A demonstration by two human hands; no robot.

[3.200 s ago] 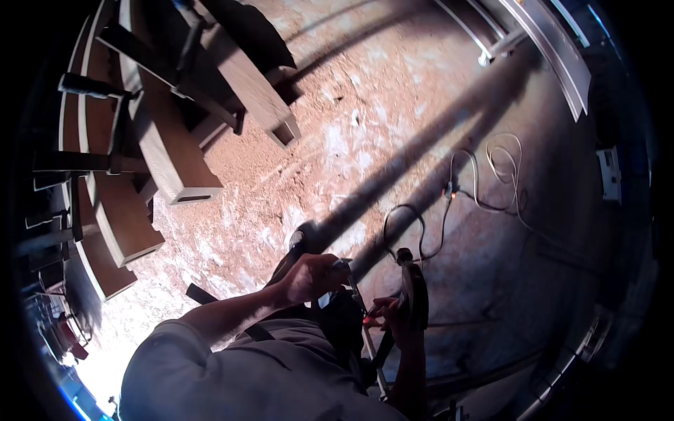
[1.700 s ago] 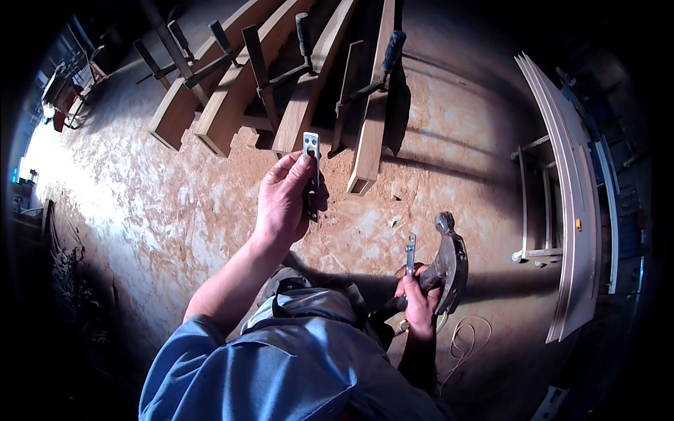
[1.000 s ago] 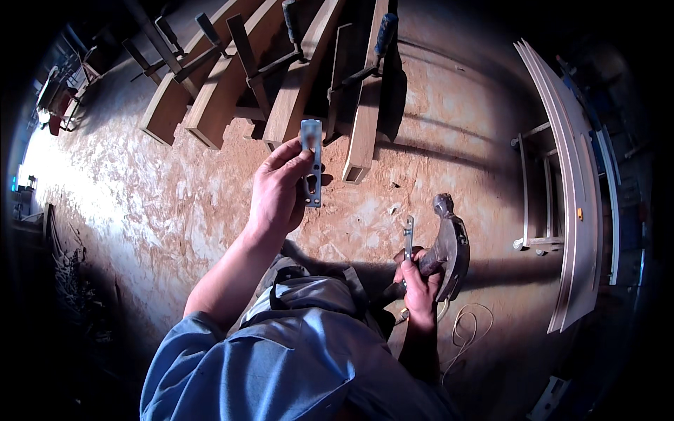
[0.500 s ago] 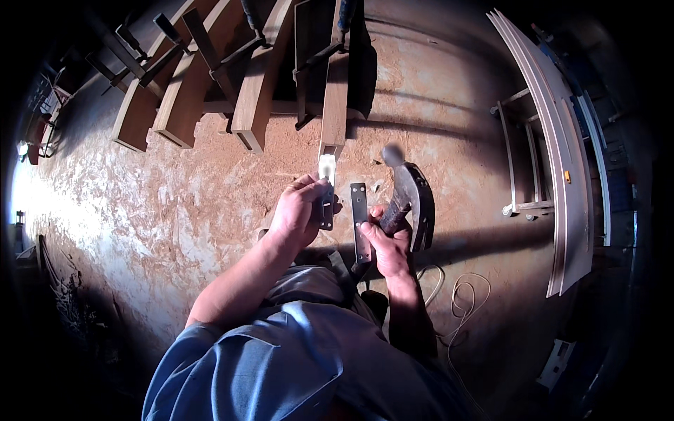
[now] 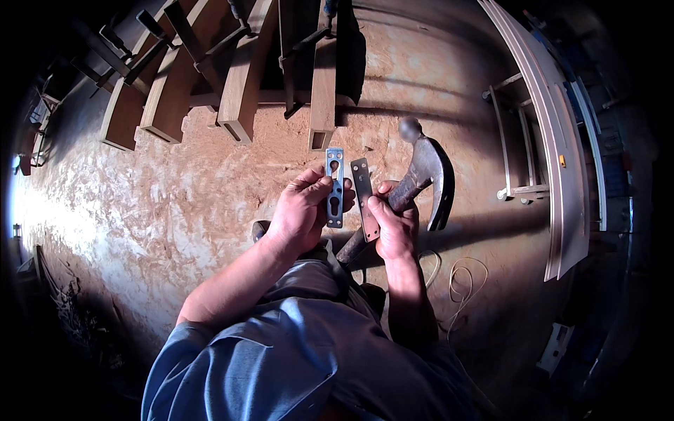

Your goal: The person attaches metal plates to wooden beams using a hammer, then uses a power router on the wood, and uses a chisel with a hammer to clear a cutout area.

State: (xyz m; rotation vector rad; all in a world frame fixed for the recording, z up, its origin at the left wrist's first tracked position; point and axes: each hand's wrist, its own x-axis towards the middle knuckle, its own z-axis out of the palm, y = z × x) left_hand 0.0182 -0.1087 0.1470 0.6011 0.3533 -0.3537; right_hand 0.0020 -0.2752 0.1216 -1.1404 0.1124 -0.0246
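In my left hand point(image 5: 298, 207) a slim metal bracket plate point(image 5: 335, 212) with keyhole-shaped slots stands upright, pinched between thumb and fingers. My right hand point(image 5: 397, 226) is closed around a worn claw hammer point(image 5: 441, 184), its head up and to the right. The same hand's thumb presses a second, darker flat metal plate point(image 5: 362, 191) with small screw holes, tilted beside the first; the two appear slightly apart. Just beyond the plates is the end of a wooden board point(image 5: 324, 88), with a rectangular recess cut into it.
Several more wooden boards point(image 5: 242, 84) lie side by side at the far left, with dark bar clamps point(image 5: 284, 63) over them. Long pale panels point(image 5: 554, 126) lean on a wheeled rack point(image 5: 516, 133) at the right. A thin cable point(image 5: 469, 277) coils on the dusty floor point(image 5: 175, 203).
The slotted plate in my left hand has turned, so its slots now face up. My right hand has raised the hammer slightly, and the darker plate has tilted. The view has shifted a little.
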